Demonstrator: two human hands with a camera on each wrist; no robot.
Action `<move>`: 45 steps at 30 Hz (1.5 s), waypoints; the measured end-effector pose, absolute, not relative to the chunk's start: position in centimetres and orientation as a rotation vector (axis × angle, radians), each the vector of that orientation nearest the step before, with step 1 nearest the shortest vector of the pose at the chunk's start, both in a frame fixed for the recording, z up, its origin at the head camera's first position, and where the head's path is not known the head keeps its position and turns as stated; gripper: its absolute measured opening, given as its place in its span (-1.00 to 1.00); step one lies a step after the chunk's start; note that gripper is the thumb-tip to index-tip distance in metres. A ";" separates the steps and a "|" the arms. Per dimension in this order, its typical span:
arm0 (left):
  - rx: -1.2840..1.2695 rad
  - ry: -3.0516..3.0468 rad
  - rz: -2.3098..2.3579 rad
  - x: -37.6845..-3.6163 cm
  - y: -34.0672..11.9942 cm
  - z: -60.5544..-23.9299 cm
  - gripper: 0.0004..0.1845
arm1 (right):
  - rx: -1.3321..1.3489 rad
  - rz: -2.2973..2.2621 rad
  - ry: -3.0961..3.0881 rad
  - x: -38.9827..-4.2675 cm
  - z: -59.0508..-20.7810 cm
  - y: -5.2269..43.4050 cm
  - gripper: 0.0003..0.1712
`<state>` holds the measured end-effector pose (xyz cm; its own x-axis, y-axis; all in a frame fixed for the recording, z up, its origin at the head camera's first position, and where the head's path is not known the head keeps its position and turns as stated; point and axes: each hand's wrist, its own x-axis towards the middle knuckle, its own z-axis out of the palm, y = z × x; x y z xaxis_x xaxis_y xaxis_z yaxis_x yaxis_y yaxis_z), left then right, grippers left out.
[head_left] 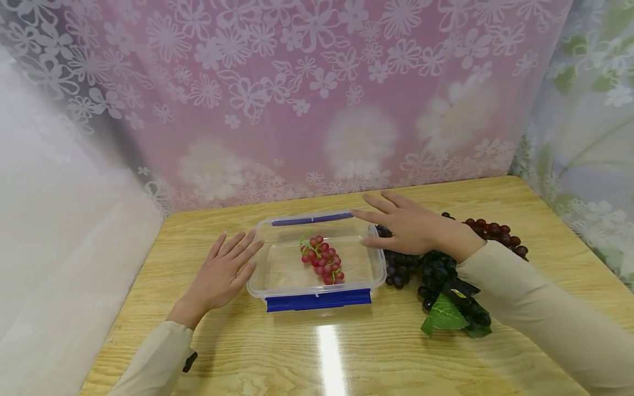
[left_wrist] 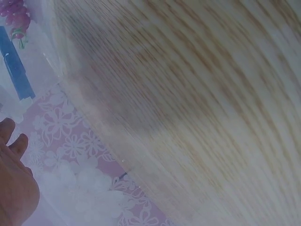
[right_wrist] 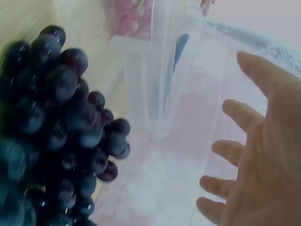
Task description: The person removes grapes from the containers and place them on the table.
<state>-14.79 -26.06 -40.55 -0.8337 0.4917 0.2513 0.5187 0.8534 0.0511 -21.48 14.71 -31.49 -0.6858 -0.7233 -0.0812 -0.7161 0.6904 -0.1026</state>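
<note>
A clear plastic food container [head_left: 277,283] with blue latches [head_left: 318,300] sits in the middle of the table. A small bunch of red grapes [head_left: 323,261] lies inside it. Close by the container's left side is my left hand [head_left: 220,278], fingers straight and spread; whether the fingertips touch the rim I cannot tell. My right hand [head_left: 408,225] extends over the right rim with fingers spread, and in the right wrist view it holds nothing. Beneath and beside the right wrist lie dark grapes [right_wrist: 59,108], partly hidden by the arm in the head view.
The wooden table [head_left: 223,352] holds another bunch of dark red grapes [head_left: 500,234] at the right, beyond the right forearm. Green leaves [head_left: 446,316] lie with the dark grapes near the sleeve. A pink flowered curtain [head_left: 297,110] hangs behind the table's far edge.
</note>
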 end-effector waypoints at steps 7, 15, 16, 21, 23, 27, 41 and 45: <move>-0.782 -2.790 -0.187 -14.8 -26.1 -40.6 -0.47 | -1.238 -0.016 2.749 -21.2 -31.3 12.3 -0.17; -0.801 -2.766 -0.196 -15.0 -26.1 -40.7 -0.48 | -1.272 0.035 2.699 -21.0 -30.5 9.6 -0.20; -0.802 -2.761 -0.201 -15.0 -26.1 -40.7 -0.48 | -1.281 0.049 2.694 -21.1 -30.5 9.3 -0.20; -0.794 -2.764 -0.207 -15.0 -26.2 -40.7 -0.48 | -1.301 0.093 2.644 -21.5 -30.8 7.9 -0.16; -0.793 -2.769 -0.206 -15.0 -26.3 -40.7 -0.48 | -1.304 0.086 2.616 -21.6 -31.0 7.4 -0.14; -0.790 -2.774 -0.209 -15.0 -26.2 -40.7 -0.48 | -1.302 0.108 2.563 -21.9 -31.5 6.6 -0.14; -0.792 -2.783 -0.191 -15.0 -26.3 -40.9 -0.48 | -1.230 0.051 2.417 -22.4 -33.1 5.3 -0.25; -0.783 -2.787 -0.190 -15.0 -26.3 -40.9 -0.47 | -1.206 0.043 2.390 -22.4 -33.6 4.9 -0.26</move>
